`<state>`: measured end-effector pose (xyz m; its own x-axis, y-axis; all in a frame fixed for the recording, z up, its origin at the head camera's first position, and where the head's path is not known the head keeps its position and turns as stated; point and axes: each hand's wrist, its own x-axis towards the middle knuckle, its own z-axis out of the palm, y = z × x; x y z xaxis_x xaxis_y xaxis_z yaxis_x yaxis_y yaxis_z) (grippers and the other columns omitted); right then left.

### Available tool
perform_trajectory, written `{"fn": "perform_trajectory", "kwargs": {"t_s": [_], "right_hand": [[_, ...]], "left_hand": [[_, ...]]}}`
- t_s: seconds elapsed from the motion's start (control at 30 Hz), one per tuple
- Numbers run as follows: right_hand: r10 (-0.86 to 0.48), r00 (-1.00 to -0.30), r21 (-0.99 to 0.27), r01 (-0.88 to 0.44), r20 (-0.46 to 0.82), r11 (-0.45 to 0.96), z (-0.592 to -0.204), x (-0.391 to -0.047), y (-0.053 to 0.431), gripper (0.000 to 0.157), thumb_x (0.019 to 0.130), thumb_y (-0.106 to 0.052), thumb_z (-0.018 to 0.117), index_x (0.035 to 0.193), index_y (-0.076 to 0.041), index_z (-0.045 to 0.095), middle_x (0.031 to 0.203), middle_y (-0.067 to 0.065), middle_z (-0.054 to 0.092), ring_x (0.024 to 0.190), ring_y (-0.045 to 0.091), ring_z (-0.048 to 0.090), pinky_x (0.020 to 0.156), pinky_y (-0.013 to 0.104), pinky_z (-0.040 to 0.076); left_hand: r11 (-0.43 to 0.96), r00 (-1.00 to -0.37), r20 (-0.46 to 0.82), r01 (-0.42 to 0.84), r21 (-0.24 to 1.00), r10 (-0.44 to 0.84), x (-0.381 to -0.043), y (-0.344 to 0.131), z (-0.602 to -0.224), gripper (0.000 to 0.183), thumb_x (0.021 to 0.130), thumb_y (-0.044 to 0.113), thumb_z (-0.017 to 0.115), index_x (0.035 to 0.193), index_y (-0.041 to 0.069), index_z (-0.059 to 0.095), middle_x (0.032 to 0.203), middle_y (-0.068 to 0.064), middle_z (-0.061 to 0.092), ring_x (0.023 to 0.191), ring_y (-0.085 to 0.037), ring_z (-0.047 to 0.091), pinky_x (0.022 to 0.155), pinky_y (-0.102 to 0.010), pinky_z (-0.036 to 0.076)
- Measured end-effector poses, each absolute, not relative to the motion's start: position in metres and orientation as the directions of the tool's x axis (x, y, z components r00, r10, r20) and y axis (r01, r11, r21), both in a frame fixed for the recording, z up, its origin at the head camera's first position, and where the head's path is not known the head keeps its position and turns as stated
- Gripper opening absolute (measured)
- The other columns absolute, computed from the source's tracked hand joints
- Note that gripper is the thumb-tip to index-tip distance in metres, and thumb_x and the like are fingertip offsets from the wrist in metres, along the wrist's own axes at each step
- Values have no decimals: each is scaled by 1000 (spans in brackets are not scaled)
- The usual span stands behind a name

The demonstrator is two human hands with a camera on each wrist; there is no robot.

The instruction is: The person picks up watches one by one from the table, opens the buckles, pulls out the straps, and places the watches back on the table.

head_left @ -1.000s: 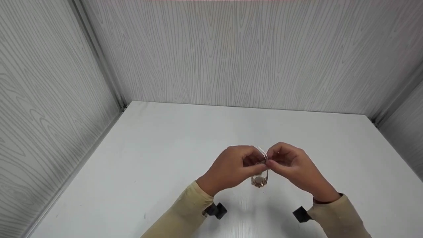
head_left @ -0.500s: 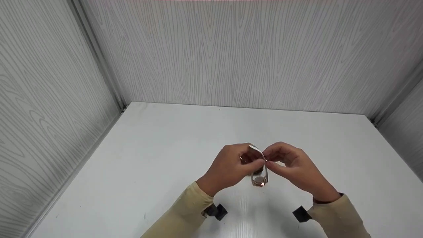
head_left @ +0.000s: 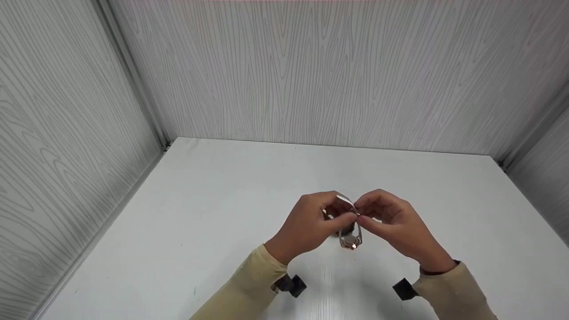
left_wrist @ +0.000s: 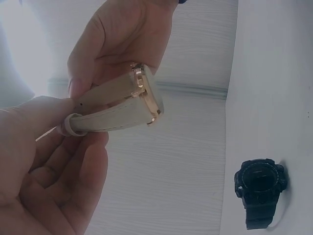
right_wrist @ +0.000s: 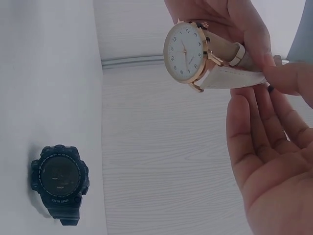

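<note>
A wristwatch with a white strap and rose-gold case [right_wrist: 186, 51] hangs between my two hands, its strap bent into a loop. My left hand [head_left: 309, 222] pinches the strap between thumb and fingers. From the other side my right hand [head_left: 395, 224] pinches the strap's ends, thumb and fingertips meeting those of the left. In the left wrist view a strap keeper [left_wrist: 73, 125] shows right by the fingertips. The buckle is mostly hidden by the fingers. The white dial with black numerals faces the right wrist camera.
A black digital sports watch [right_wrist: 59, 178] lies on the white table [head_left: 222, 186], partly hidden behind my left hand in the head view. Grey wood-grain panels [head_left: 284, 71] enclose the table at the back and both sides.
The strap's free end has swung left toward my left hand, and the black watch has come into sight below the fingers. Both hands stay nearly in place, still pinching the strap.
</note>
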<state>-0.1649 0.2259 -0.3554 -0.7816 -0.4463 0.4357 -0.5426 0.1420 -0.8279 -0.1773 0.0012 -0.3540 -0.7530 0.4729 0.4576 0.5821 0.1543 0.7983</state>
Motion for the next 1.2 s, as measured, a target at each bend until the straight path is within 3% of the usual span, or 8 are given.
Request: {"fn": "perform_trajectory", "kwargs": {"t_s": [0.23,0.43,0.87,1.2], "right_hand": [[-442,-804,-844,-510,397,169,-355,-164,225,22,98,0,69,119,-1,63,112,11,66,99,21,69,88,28,56],[-469,-807,-851,-489,358,192,-356,-165,226,14,99,-7,69,113,-4,67,109,10,69,97,21,70,86,29,58],[-469,-777,-793,-566,421,226,-357,-165,228,12,98,-4,69,109,-9,72,101,5,71,86,18,69,77,27,57],[-473,-791,-806,-541,389,241,-358,-166,228,6,98,-6,70,103,-9,67,100,5,68,85,19,66,79,27,55]], "left_hand": [[133,-747,501,605,785,437,-179,0,-356,18,98,28,74,107,13,76,93,5,75,82,-4,69,71,-27,59],[114,-750,501,597,794,433,-179,1,-357,15,97,25,74,106,13,76,91,5,75,82,-5,69,70,-26,59],[134,-756,473,582,802,452,-179,2,-356,16,98,27,73,107,14,74,92,6,75,83,-4,70,70,-26,59],[102,-759,502,587,803,415,-178,0,-356,14,98,24,73,108,14,75,90,6,73,81,-6,69,72,-33,60]]}}
